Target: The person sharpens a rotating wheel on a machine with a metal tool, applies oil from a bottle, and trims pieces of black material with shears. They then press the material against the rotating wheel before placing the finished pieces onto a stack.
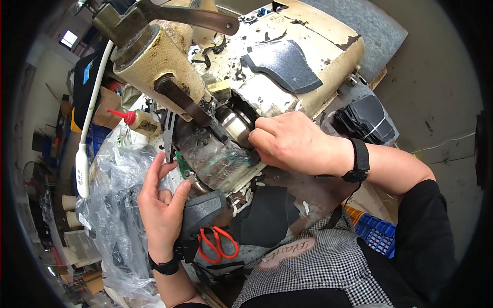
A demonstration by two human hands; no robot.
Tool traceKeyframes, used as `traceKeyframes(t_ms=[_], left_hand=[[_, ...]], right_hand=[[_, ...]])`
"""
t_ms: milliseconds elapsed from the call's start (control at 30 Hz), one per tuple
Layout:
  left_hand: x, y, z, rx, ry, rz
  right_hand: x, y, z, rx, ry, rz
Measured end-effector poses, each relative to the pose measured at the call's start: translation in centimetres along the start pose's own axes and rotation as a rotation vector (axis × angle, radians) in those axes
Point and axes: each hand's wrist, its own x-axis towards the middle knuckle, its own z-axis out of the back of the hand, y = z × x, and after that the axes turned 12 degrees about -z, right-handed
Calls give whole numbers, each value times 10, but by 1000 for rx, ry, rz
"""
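A cream-coloured machine [154, 66] with worn paint stands before me. Its shiny metal cylinder [235, 124] sits in an open recess. My right hand [300, 142] is closed right beside that cylinder, fingertips down at the recess; whatever they grip is hidden. At the machine's left side, my left hand [163, 205] has its thumb and index finger apart, with the other fingers partly curled. Its index fingertip is by the lower end of a slotted metal bar [170, 134]. Near the left thumb lies a dark grey cut piece [203, 209].
Orange-handled scissors [218, 245] and a black sheet piece [264, 215] lie nearest me. A dark shaped piece [285, 64] rests on the machine top among black scraps. Right stands a tied stack of black pieces [367, 119]. Left are clear plastic bags [120, 190] and a red-tipped bottle [141, 122].
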Motion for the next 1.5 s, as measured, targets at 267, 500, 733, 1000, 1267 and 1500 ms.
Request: traceKeyframes(t_ms=[267, 500, 733, 1000, 1267, 1500], left_hand=[[-10, 0, -12, -16, -14, -116], [-8, 6, -28, 337, -103, -496], [8, 16, -25, 20, -218, -243], [20, 24, -33, 203, -345, -299], [6, 17, -40, 410, -359, -578], [6, 19, -34, 298, -314, -558]], right_hand=[[5, -12, 23, 314, -204, -188], [47, 3, 79, 436, -45, -317], [59, 5, 84, 119, 200, -274], [41, -11, 113, 86, 235, -453], [55, -5, 92, 31, 272, -247], [51, -20, 110, -112, 203, -198]])
